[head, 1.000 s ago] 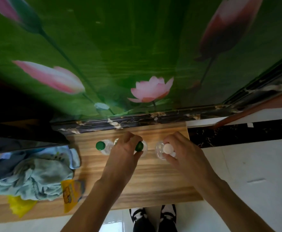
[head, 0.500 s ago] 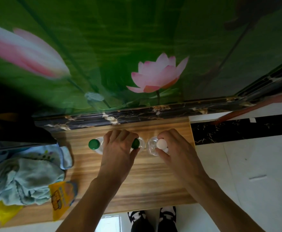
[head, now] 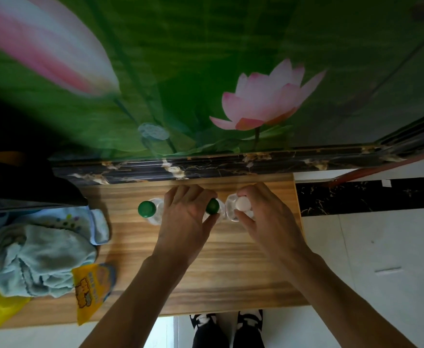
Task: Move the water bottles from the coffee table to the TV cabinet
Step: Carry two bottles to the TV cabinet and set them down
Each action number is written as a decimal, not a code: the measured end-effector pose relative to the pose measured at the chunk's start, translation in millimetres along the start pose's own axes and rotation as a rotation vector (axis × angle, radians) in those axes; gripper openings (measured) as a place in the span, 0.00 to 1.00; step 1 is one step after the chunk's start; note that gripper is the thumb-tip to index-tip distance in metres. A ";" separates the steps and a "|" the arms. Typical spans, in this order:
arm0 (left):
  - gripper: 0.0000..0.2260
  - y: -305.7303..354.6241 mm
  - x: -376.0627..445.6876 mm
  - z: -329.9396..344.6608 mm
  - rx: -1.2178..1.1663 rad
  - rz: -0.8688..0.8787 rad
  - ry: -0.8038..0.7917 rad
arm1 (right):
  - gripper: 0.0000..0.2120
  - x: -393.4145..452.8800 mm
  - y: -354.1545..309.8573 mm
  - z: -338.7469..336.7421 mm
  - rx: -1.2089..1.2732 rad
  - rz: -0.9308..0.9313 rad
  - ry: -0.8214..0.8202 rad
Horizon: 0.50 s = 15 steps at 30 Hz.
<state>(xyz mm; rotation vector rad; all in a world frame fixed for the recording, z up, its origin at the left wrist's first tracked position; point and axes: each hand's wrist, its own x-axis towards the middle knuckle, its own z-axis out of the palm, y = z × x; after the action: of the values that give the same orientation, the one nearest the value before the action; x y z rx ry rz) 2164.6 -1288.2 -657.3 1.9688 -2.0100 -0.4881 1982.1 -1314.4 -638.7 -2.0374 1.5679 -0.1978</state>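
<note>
- The left hand (head: 184, 217) sits just left of the frame's centre, palm down, back of the hand towards the camera.
- Its fingers (head: 183, 193) curl forward and downward, while the thumb reaches to the right, its tip pressed in below the knuckles; the hand is closed in a grasp.
- The bare left forearm runs from the wrist down to the lower left-centre edge of the frame.
- The right hand (head: 268, 217) sits just right of centre, also palm down, near the left hand but apart from it.
- Its fingers (head: 252, 190) and thumb pinch together at the hand's left side.
- The bare right forearm slants down to the lower right edge.
- Both feet show at the bottom centre, in dark footwear.
</note>
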 end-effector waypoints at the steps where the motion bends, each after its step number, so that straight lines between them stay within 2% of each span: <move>1: 0.13 -0.2 -0.5 0.2 -0.001 0.001 -0.006 | 0.14 1.2 -1.3 -1.3 -0.001 0.009 -0.001; 8: 0.14 -0.9 -3.3 0.5 0.001 0.008 -0.019 | 0.17 4.0 -6.7 -8.0 -0.141 -0.017 -0.089; 15: 0.17 -0.3 -11.0 -0.6 0.000 0.011 -0.015 | 0.27 -0.3 -6.7 -18.2 -0.182 -0.029 -0.121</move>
<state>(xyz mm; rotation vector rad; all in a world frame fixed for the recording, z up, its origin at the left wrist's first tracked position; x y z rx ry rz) 2165.4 -1277.2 -656.5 1.9583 -2.0288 -0.5014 1979.7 -1319.1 -620.0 -2.1679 1.5298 0.0597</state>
